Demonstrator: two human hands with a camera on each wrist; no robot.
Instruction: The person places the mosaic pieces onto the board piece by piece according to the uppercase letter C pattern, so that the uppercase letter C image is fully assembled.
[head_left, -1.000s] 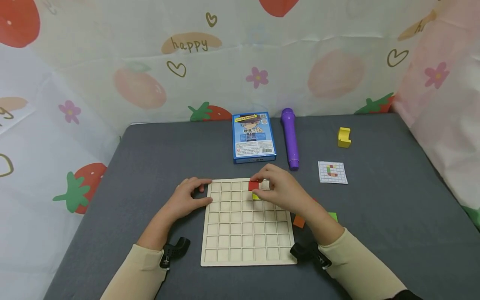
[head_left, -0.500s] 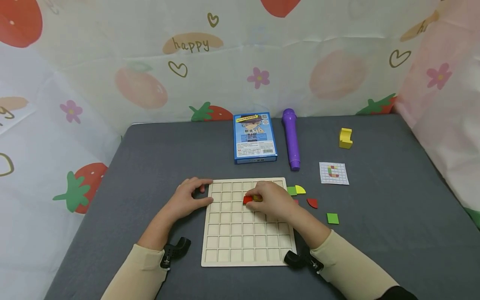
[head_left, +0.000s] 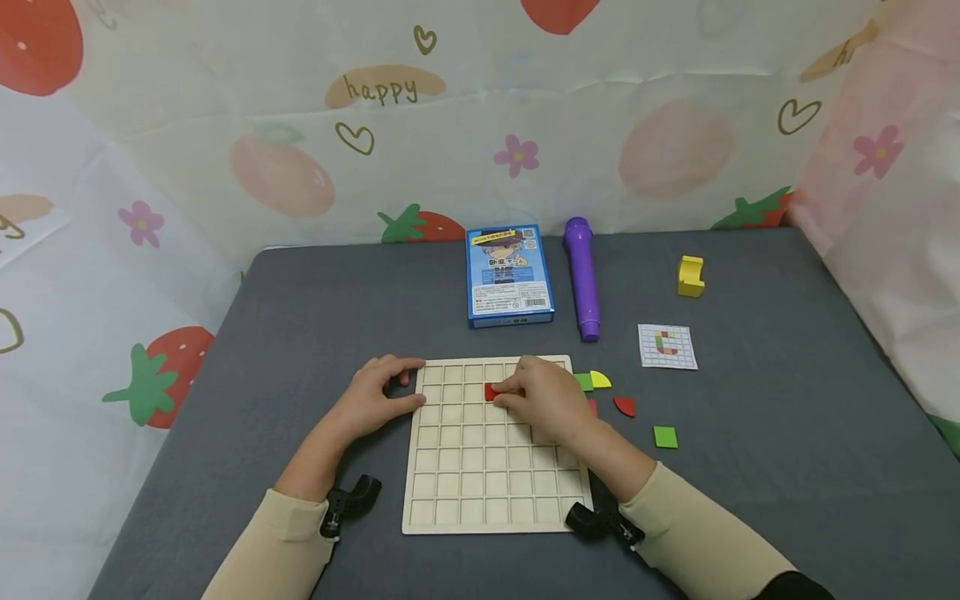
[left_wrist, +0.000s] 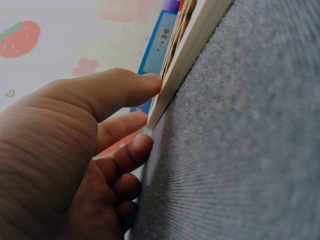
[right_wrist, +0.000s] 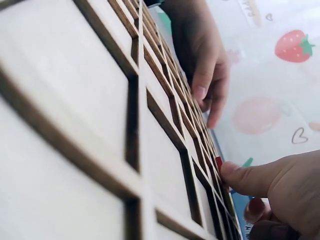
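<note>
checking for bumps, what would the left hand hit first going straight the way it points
The grid board: the left hand seems to touch its edge, though exact contact is hard to judge.

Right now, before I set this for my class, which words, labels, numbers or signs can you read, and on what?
"happy": on a tan oval of the backdrop cloth.
"hi", probably: on the slanted oval at upper right.
Blue box: characters, a barcode and small print, too small or blurred to read surely.
Pattern card: no legible text.
Grid board: none visible.
</note>
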